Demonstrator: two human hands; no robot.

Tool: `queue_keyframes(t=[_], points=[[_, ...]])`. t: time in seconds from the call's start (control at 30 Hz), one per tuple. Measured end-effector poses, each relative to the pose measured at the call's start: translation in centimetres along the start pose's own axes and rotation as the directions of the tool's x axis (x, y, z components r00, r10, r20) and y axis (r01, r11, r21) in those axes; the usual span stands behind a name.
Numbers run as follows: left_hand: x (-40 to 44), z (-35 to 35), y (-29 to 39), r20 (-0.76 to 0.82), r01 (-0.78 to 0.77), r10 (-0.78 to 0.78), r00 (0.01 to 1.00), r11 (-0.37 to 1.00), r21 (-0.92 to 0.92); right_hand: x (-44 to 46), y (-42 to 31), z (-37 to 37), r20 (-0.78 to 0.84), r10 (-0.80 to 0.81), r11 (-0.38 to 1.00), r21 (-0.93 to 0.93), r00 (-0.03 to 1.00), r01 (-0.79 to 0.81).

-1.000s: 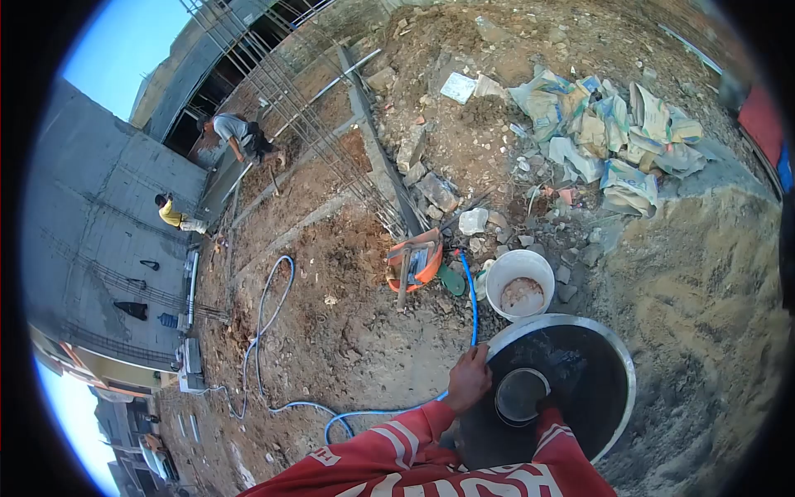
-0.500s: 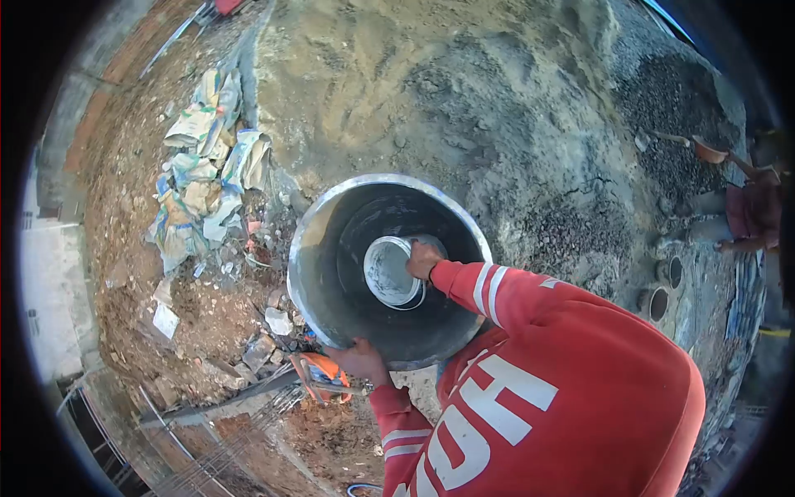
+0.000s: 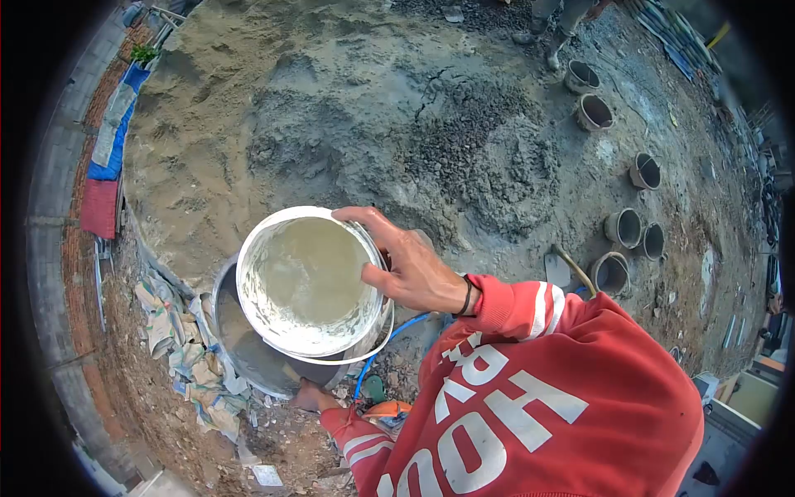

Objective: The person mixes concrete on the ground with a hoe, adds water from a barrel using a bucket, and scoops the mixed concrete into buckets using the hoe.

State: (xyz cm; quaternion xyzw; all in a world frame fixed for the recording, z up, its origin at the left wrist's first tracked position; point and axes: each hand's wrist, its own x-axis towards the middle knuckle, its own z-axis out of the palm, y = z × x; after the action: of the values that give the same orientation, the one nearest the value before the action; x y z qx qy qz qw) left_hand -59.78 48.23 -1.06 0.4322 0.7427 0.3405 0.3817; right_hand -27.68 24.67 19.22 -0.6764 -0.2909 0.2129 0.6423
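Mouth up, the round white plastic bucket [image 3: 267, 316] of cloudy liquid [image 3: 313, 267] is gripped at the rim by the nearer right hand [image 3: 406, 267]; beneath, the wide dark drum [image 3: 247, 352] is partly hidden. Its edge is met by the left hand [image 3: 311, 397], finger spread unclear; beyond, a person's legs [image 3: 566, 35] are cut off.

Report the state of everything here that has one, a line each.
White bucket: uncovered, partly filled, smeared inside
Liquid: cloudy
Bucket handle: down, looped below the rim
Right hand: gripping the bucket's rim
Large drum: uncovered, partly hidden, contents unclear
Left hand: at the drum's rim, hold unclear
Blue hose: curved, partly hidden
Sacks: crumpled, heaped
Buckets at picture right: uncovered, contents unclear
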Motion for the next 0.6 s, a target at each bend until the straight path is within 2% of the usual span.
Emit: queue_keyframes(t=[0.03, 0.07, 0.1, 0.13, 0.17, 0.2, 0.27, 0.3, 0.33, 0.37, 0.4, 0.43, 0.47, 0.5, 0.53, 0.57, 0.6], points=[[-1.3, -0.1, 1.0, -0.068, 0.005, 0.020, 0.998, 0.933, 0.360, -1.6, 0.5, -2.5, -0.052, -0.016, 0.996, -0.086, 0.998, 0.011], [3.0, -0.9, -2.3, -0.042, 0.022, -0.003, 0.999, 0.891, 0.453, -3.1, 1.2, -4.7, -0.120, 0.008, 0.990, -0.137, 0.993, -0.025], [2.7, -1.2, -2.9, -0.034, 0.008, 0.009, 0.999, 0.889, 0.457, -4.6, 2.0, -6.9, -0.186, 0.028, 0.980, -0.186, 0.982, -0.064], [1.8, -1.4, -3.4, -0.122, 0.027, -0.004, 0.992, 0.983, 0.184, -6.0, 2.4, -9.2, -0.244, 0.155, 0.954, -0.215, 0.957, -0.209], [1.1, -2.0, -4.1, -0.205, 0.023, -0.044, 0.978, 0.994, -0.106, -7.3, 3.0, -11.4, -0.299, 0.276, 0.907, -0.233, 0.913, -0.351], [1.2, -3.0, -6.0, -0.208, 0.018, -0.040, 0.977, 0.994, -0.106, -8.9, 4.9, -13.6, -0.383, 0.278, 0.863, -0.303, 0.881, -0.404], [0.8, -4.6, -11.1, -0.103, 0.302, -0.352, 0.930, 0.894, -0.330, -12.3, 10.8, -18.5, -0.525, 0.218, 0.760, -0.437, 0.823, -0.480], [-3.1, -5.0, -11.6, 0.005, 0.337, -0.344, 0.939, 0.917, -0.213, -13.9, 14.0, -21.1, -0.580, 0.162, 0.705, -0.498, 0.799, -0.504], [-7.7, -5.4, -11.6, 0.111, 0.356, -0.346, 0.932, 0.930, -0.089, -15.6, 17.0, -23.9, -0.623, 0.208, 0.625, -0.509, 0.754, -0.592], [-9.2, -5.6, -13.7, 0.210, 0.336, -0.386, 0.898, 0.911, 0.238, -16.8, 19.8, -26.8, -0.665, 0.246, 0.537, -0.513, 0.706, -0.670], [-9.4, -6.5, -17.4, 0.283, 0.251, -0.454, 0.845, 0.804, 0.539, -17.7, 22.1, -29.5, -0.701, 0.327, 0.438, -0.482, 0.634, -0.759], [-7.0, -9.2, -27.4, 0.557, -0.107, -0.227, 0.799, 0.857, 0.503, -18.2, 24.3, -32.0, -0.733, 0.395, 0.329, -0.449, 0.553, -0.831], [-6.9, -10.7, -33.2, 0.759, -0.429, 0.028, 0.651, 0.838, 0.337, -18.8, 27.3, -34.7, -0.721, 0.400, 0.329, -0.463, 0.566, -0.823], [-9.2, -10.9, -33.7, 0.745, -0.415, 0.021, 0.666, 0.842, 0.346, -19.3, 30.4, -37.3, -0.734, 0.463, 0.247, -0.432, 0.497, -0.867], [-11.8, -10.8, -33.4, 0.737, -0.260, -0.250, 0.628, 0.825, 0.501, -18.7, 32.5, -39.6, -0.743, 0.516, 0.163, -0.402, 0.425, -0.901], [-14.5, -9.6, -33.5, 0.681, -0.115, -0.499, 0.536, 0.756, 0.645, -17.0, 33.5, -41.6, -0.729, 0.521, 0.168, -0.422, 0.444, -0.891], [-16.5, -8.6, -34.1, 0.666, -0.098, -0.506, 0.548, 0.752, 0.652, -15.7, 34.8, -43.1, -0.702, 0.570, 0.127, -0.439, 0.427, -0.890]])
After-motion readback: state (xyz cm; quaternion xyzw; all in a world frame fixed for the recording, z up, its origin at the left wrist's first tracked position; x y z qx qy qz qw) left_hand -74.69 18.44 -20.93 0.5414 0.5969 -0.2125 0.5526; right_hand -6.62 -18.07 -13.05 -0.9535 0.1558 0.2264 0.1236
